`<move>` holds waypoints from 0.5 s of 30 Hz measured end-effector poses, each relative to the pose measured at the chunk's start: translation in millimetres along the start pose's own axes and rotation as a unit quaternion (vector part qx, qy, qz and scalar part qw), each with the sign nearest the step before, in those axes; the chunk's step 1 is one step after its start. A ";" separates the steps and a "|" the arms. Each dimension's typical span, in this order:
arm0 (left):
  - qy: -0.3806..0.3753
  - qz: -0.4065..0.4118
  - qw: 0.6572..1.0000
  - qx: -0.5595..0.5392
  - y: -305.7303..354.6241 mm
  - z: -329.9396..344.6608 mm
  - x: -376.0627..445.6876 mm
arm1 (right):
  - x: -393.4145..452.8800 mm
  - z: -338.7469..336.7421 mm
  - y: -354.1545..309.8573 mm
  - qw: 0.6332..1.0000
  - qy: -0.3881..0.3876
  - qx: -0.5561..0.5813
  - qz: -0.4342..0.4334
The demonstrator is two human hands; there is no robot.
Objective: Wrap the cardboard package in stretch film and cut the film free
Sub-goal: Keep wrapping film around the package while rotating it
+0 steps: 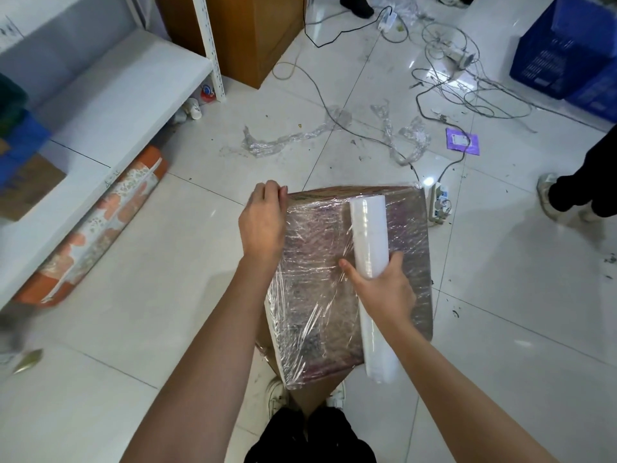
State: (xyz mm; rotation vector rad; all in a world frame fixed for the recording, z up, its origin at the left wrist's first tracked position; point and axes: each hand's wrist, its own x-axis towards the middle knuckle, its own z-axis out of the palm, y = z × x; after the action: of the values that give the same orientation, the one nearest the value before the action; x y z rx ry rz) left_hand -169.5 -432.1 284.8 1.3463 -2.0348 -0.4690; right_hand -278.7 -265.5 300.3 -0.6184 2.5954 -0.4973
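Cardboard package (317, 248) on end on floor by feet, left hand (263, 222) curled over top corner, right hand (384, 289) clasping film roll (369, 235); risk: slack film bunching, package tipping.

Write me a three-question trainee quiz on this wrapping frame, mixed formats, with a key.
1. True or false: the right hand grips the film roll.
2. Where does the left hand hold the cardboard package?
A. its far left corner
B. its near right corner
C. nowhere
3. Fill in: loose film scraps lie on the ____ beyond the package.

Key: 1 true; 2 A; 3 floor.
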 end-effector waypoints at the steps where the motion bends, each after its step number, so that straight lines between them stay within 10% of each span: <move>1: 0.013 0.005 0.999 0.036 -0.8 -2.1 0.7 | 1.2 0.1 -1.5 1.000 -0.001 -0.002 -0.003; 4: 0.065 0.064 0.989 0.113 3.9 -15.6 -17.4 | 2.5 1.3 -3.8 1.000 -0.002 -0.004 -0.003; 9: -0.090 0.145 0.967 0.191 8.9 7.4 -91.3 | 3.6 -1.8 -1.0 1.000 -0.001 0.007 -0.002; 15: -0.101 0.129 0.955 0.247 -10.8 31.0 -91.5 | 12.0 -1.7 1.1 0.999 -0.033 0.020 -0.030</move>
State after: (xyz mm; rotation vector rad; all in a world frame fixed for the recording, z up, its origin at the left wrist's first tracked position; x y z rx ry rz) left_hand -159.1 -354.9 226.7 1.3154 -2.5725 0.0304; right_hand -289.6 -270.0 297.4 -0.6893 2.5044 -0.5386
